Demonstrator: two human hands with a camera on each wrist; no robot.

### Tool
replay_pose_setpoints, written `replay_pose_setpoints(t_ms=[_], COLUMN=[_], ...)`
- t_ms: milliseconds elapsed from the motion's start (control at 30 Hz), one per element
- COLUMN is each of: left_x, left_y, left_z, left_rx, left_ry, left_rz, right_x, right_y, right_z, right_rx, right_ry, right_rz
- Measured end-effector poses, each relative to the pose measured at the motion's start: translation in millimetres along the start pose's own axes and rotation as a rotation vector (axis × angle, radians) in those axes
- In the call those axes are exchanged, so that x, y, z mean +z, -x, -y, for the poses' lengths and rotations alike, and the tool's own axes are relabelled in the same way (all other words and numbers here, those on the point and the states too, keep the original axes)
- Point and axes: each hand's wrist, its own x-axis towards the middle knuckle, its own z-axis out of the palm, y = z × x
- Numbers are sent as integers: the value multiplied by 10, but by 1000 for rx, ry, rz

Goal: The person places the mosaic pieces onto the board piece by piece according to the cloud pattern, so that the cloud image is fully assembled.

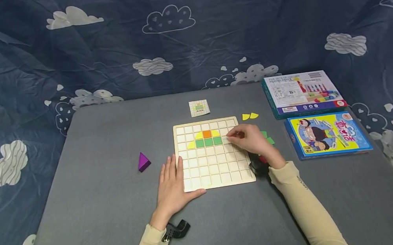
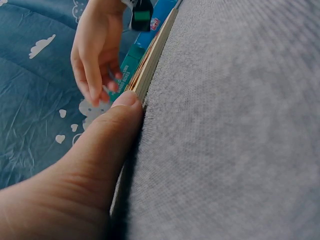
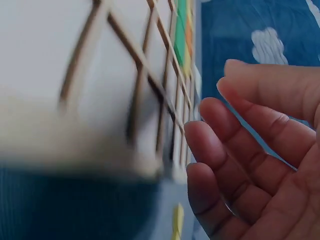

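A wooden grid board (image 1: 208, 170) lies on the table, with three green squares (image 1: 208, 142), an orange square (image 1: 206, 134) and yellow curved pieces (image 1: 191, 144) set in its upper cells. My left hand (image 1: 172, 190) rests flat at the board's lower left corner, fingers straight along the left side and thumb along the front edge. Over the right side of the board, my right hand (image 1: 249, 138) has bent fingers, thumb and index tips close together. No piece shows between those tips in the right wrist view, though a small one could be hidden.
A small pattern card (image 1: 199, 108) lies behind the board. To its right are two loose yellow pieces (image 1: 250, 115) and green pieces (image 1: 270, 140) partly behind the right hand. Two boxes, one teal (image 1: 303, 92) and one blue-yellow (image 1: 329, 135), lie at right; a purple block (image 1: 143, 162) at left.
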Motion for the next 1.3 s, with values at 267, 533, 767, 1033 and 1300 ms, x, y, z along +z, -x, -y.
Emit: replay_pose_setpoints(t_ms=[267,533,767,1033,1300], left_x=[-13,-20,-15,-4,-5], left_y=[0,0,12,20,8], left_z=[-6,2,-4,-10,-3], left_rx=[0,-8,-3,-17,-11], left_ry=[4,6,2,1,-1], left_rz=[-3,0,-4,13,0], right_x=[-382,-573,-577,-487,-485], right_y=[97,-108,-300,-415,-436], right_z=[-275,-449,-501,-559,-589], right_rx=[83,171,268,329,342], right_ry=[12,79,107,149,136], right_rz=[-124,-205,-142,-102,-87])
